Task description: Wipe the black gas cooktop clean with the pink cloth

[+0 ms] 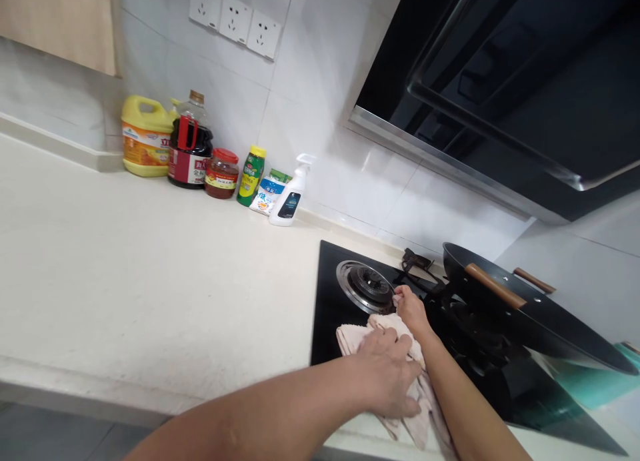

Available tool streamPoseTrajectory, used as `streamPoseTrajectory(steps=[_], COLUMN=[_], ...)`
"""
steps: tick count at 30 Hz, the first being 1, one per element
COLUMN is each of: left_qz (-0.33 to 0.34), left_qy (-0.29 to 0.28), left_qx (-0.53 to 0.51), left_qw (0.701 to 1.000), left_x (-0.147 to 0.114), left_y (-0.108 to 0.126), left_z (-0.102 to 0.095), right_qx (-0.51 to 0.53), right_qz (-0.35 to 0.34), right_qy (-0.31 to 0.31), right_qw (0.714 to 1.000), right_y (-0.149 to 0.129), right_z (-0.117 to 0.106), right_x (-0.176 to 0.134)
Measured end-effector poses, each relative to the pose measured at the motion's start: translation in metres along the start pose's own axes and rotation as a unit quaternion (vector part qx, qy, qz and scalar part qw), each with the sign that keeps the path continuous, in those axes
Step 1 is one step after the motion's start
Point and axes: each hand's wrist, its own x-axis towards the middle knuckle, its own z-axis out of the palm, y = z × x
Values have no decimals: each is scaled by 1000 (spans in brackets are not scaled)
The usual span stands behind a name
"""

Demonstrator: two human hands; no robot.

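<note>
My left hand (390,373) presses down on a pale pink cloth (353,338), its fingers curled over the bunched fabric at the front left of the black gas stove (327,314). Part of the cloth hangs toward the counter's front edge. Farther forward, my right hand (411,309) is closed in a pinch at the right rim of the left burner's shiny metal ring (345,284). That rim looks slightly raised where the fingers meet it. The dark burner head (370,281) sits inside the ring. My fingertips partly hide the grip.
A black wok (480,301) with wooden handles stands on the right burner. Behind the left burner lies a black pan support (419,261). A white spray bottle (287,201), a red-lidded jar (222,174) and other containers line the wall. The range hood (480,81) overhangs the stove.
</note>
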Motion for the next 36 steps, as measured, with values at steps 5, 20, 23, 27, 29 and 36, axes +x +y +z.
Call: streamPoseTrajectory(steps=[5, 20, 23, 27, 29, 36], left_qz=[4, 4, -3, -15, -16, -57], left_qy=[8, 20, 18, 31, 32, 66], left_qx=[7, -11, -14, -35, -38, -48], left_qw=[1000, 1000, 1000, 999, 999, 995], left_x=[1, 1, 2, 2, 0, -3], left_y=[-1, 0, -1, -3, -4, -13], left_z=[2, 2, 4, 4, 1, -16], right_qx=[109, 330, 304, 251, 233, 189], right_qz=[-8, 15, -2, -34, -59, -165], right_qy=[-15, 31, 7, -25, -43, -101], right_qw=[994, 943, 953, 967, 970, 963], right_y=[2, -3, -4, -9, -12, -17], right_z=[-3, -3, -1, -2, -7, -38], right_x=[-7, -15, -17, -22, -26, -67])
